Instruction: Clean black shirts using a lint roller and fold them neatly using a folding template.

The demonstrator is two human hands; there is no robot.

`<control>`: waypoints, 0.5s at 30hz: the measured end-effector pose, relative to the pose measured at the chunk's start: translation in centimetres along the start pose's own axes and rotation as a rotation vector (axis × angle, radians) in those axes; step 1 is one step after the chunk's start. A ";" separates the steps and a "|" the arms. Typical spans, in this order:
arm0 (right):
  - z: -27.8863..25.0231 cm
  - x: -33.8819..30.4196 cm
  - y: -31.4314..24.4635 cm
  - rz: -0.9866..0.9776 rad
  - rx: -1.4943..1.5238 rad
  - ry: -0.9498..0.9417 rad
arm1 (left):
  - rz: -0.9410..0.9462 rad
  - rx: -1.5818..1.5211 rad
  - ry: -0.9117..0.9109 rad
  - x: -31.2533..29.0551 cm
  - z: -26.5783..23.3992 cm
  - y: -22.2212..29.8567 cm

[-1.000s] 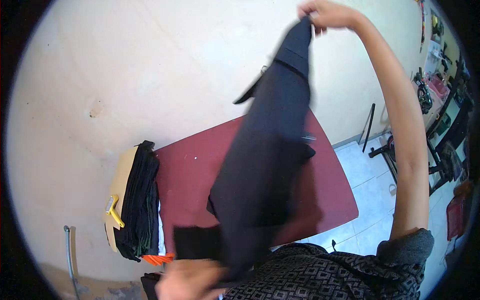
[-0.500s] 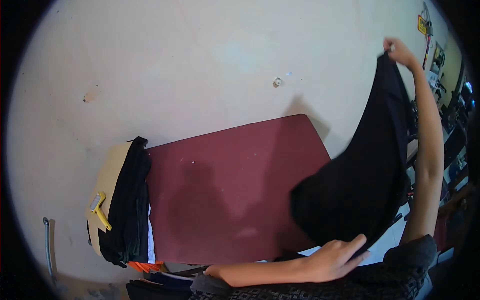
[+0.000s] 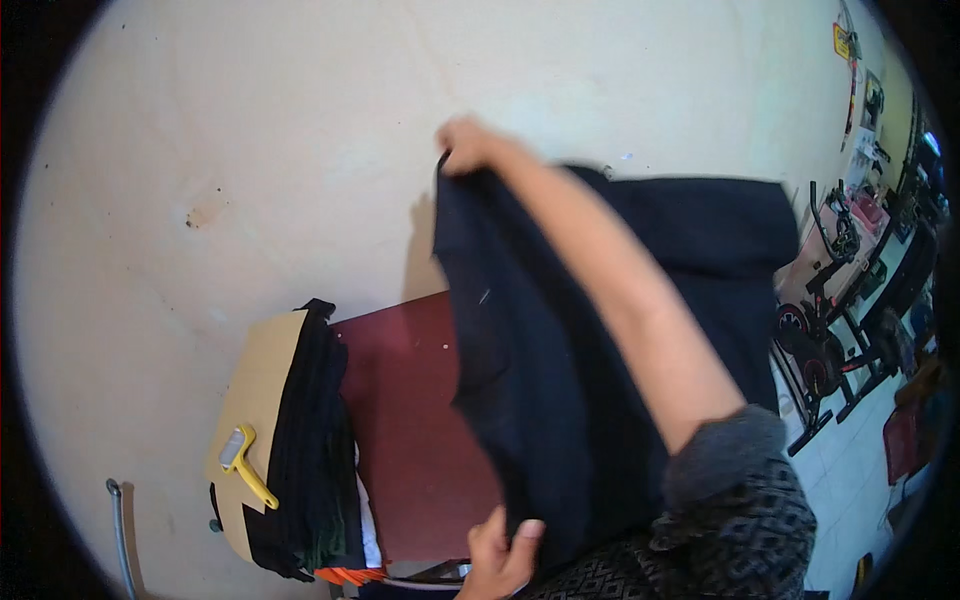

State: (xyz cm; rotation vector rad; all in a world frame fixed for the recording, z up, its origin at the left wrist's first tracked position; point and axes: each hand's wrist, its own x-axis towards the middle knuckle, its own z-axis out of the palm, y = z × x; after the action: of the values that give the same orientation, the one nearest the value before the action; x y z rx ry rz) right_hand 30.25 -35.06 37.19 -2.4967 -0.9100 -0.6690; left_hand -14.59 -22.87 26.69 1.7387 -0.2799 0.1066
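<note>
A large piece of black cloth [image 3: 560, 370] hangs spread out over the dark red padded table [image 3: 410, 440], covering its right part. Its exact kind I cannot tell. My right hand [image 3: 465, 145], slightly blurred, is raised at the far side and closed on the cloth's upper left corner. My right forearm crosses in front of the fabric. Close to the table's near edge, my left hand [image 3: 500, 555] pinches the lower left edge between thumb and fingers.
At the table's left stands a stack of folded dark clothes [image 3: 310, 450] with a tan board [image 3: 255, 390] against it and a yellow-handled lint roller [image 3: 245, 465] on the board. A pale wall [image 3: 300, 150] rises behind. An exercise bike [image 3: 815, 340] stands to the right.
My right hand has swung from the far right to the left, drawing the black cloth across the table. My left hand has also shifted left. The view has turned somewhat.
</note>
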 end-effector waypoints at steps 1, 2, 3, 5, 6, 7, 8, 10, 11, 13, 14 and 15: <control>4.6 -0.2 -1.9 -0.003 0.043 -0.068 | -0.084 0.024 0.058 -1.0 -1.6 -2.5; 9.9 -1.1 -2.4 -0.043 0.055 0.011 | -0.174 0.044 0.135 -1.5 -2.6 -4.4; 14.9 -3.3 -2.7 -0.154 0.055 0.084 | -0.200 -0.099 0.238 -2.0 -3.1 -7.8; 22.9 -8.3 -10.2 -0.237 0.347 -0.215 | -0.406 -0.061 0.336 -5.0 -7.0 -14.5; 24.0 -11.2 -14.7 -0.243 0.427 -0.442 | -0.526 -0.113 0.411 -7.4 -8.9 -18.6; 24.7 -14.7 -17.0 -0.325 0.499 -0.493 | -0.531 -0.110 0.404 -10.5 -10.5 -23.5; 25.1 -18.1 -18.0 -0.442 0.566 -0.540 | -0.624 -0.288 0.503 -13.6 -12.1 -28.5; 24.7 -25.8 -17.7 -0.296 0.771 -0.566 | -0.741 -0.465 0.570 -15.0 -13.6 -30.8; 23.8 -29.3 -16.5 -0.217 0.849 -0.456 | -0.804 -0.381 0.487 -14.3 -13.6 -29.1; 20.4 -35.3 -14.4 0.088 0.759 -0.188 | -0.867 -0.290 0.400 -13.0 -13.7 -26.0; 17.9 -37.9 -13.1 0.223 0.581 -0.034 | -0.979 -0.265 0.402 -12.5 -13.6 -24.6; 15.5 -40.6 -11.7 0.425 0.408 0.024 | -1.088 -0.237 0.410 -12.3 -13.5 -24.0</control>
State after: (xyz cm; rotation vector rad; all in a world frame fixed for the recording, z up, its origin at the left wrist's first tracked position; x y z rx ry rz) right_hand -0.42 -38.53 4.48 -2.2002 -0.4256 -0.3304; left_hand -19.40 -4.19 3.51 1.3888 0.9190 -0.3482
